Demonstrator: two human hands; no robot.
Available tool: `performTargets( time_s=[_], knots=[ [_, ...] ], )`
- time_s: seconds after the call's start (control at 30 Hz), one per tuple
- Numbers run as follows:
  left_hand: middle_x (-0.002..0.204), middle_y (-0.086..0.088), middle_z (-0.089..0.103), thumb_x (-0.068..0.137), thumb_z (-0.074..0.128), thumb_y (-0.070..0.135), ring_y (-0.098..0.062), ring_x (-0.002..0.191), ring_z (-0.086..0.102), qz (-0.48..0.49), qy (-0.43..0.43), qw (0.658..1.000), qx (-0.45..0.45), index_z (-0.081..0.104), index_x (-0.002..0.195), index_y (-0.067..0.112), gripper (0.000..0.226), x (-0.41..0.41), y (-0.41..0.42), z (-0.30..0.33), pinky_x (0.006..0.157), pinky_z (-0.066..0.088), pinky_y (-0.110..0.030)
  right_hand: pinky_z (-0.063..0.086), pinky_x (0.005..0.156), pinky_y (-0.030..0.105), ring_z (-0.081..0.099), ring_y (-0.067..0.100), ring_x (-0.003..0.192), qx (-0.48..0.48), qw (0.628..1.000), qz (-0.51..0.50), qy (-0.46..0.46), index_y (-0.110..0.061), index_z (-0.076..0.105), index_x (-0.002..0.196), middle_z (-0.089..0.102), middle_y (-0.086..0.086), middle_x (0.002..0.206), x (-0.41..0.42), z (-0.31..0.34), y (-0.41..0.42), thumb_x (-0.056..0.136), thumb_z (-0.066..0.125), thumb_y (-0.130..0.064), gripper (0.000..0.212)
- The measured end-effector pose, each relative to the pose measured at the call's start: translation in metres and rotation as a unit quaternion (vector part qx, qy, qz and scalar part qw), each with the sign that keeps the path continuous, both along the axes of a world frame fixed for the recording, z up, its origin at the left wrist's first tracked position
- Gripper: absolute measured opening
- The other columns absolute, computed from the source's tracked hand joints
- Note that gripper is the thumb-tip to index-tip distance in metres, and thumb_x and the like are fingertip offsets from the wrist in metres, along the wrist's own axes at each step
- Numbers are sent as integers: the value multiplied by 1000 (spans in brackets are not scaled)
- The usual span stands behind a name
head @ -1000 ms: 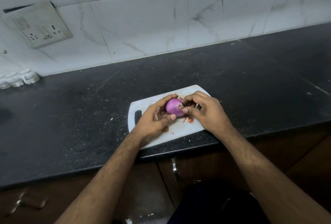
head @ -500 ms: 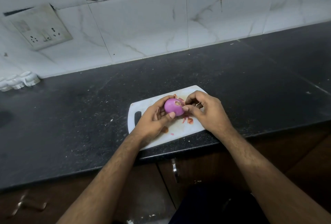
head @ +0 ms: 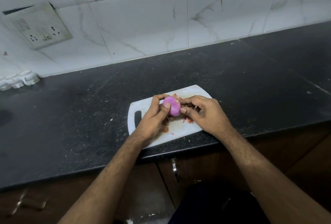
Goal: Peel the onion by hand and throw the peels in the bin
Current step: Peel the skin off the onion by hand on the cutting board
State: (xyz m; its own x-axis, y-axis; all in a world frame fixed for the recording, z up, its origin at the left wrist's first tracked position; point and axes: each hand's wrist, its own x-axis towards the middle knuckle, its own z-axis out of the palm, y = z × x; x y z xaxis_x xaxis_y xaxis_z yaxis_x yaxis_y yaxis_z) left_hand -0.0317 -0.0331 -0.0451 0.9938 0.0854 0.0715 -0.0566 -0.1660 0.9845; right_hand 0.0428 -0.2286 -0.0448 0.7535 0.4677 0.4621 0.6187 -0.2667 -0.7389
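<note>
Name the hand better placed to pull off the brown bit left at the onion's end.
Right. The right hand already has its fingertips at the brown end of the onion, while the left hand cups and steadies the onion from the other side.

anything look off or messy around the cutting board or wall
Yes. The socket plate hangs crooked, its top edge pulled off the tiled wall. Loose peel scraps litter the cutting board, and pale crumbs speckle the counter.

One onion [head: 172, 107], one cutting board [head: 192, 91], two hands, perhaps three white jars [head: 18, 80], one switchboard [head: 38, 26].
</note>
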Motion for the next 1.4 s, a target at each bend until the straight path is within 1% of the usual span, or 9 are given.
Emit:
performTargets(
  time_s=[0.17,0.43,0.77,0.9,1.0,1.1,1.2,1.27,1.4],
  knots=[
    [97,0,64,110,50,33,-1,63,54,-1,-12,1000,14,46,136,24,28,-3,-1,3,51,44,-18,53,68,7,74,8,82,9,1000,-7,29,-17,80,109,75,-14,100,-2,2,-1,89,78,-22,20],
    [112,-8,67,106,58,28,-2,67,57,-15,-27,1000,6,46,131,25,28,-4,-3,6,51,45,-20,57,67,15,75,7,70,29,996,-5,79,-20,82,101,78,-11,78,-5,5,-3,92,76,-21,11],
    [108,2,69,104,62,27,-3,75,62,-10,-35,999,5,47,129,30,29,-6,-3,6,54,49,-25,53,65,9,70,-4,77,37,994,5,103,-18,78,101,76,-10,88,-3,10,-2,92,76,-15,10],
    [115,-4,68,104,65,21,-6,81,64,-12,-44,999,8,45,129,27,32,-5,-1,5,51,49,-24,49,65,7,67,-8,74,32,993,6,111,-25,74,94,74,-11,84,-2,10,-1,92,75,-15,11],
    [122,2,67,101,70,19,-6,93,68,-15,-54,998,6,45,123,24,34,-4,-1,4,51,51,-27,51,68,9,68,-5,77,25,993,11,116,-33,73,91,74,-16,83,-1,10,-1,93,74,-16,16],
    [128,2,65,94,74,21,-8,109,69,-20,-70,997,-1,45,117,25,37,-2,-1,2,71,59,-36,52,70,11,69,-3,80,17,993,12,112,-34,71,92,73,-18,85,1,9,0,95,72,-18,16],
    [131,-6,64,92,75,20,-15,117,68,-27,-75,997,-11,46,118,23,38,0,0,0,92,58,-38,52,69,13,66,0,80,3,997,5,83,-29,68,97,71,-11,87,1,8,0,94,73,-24,8],
    [132,-12,63,92,75,19,-19,119,67,-32,-78,996,-12,46,119,22,40,1,1,-1,97,57,-35,53,71,14,67,4,80,2,997,1,77,-27,67,103,71,-7,87,1,7,0,93,75,-26,13],
    [133,-5,64,93,75,16,-17,125,64,-42,-86,995,-15,47,119,22,40,2,2,-3,99,56,-33,49,76,10,68,1,85,17,996,6,92,-22,75,96,74,-12,88,3,7,-1,91,76,-20,6]
  ],
)
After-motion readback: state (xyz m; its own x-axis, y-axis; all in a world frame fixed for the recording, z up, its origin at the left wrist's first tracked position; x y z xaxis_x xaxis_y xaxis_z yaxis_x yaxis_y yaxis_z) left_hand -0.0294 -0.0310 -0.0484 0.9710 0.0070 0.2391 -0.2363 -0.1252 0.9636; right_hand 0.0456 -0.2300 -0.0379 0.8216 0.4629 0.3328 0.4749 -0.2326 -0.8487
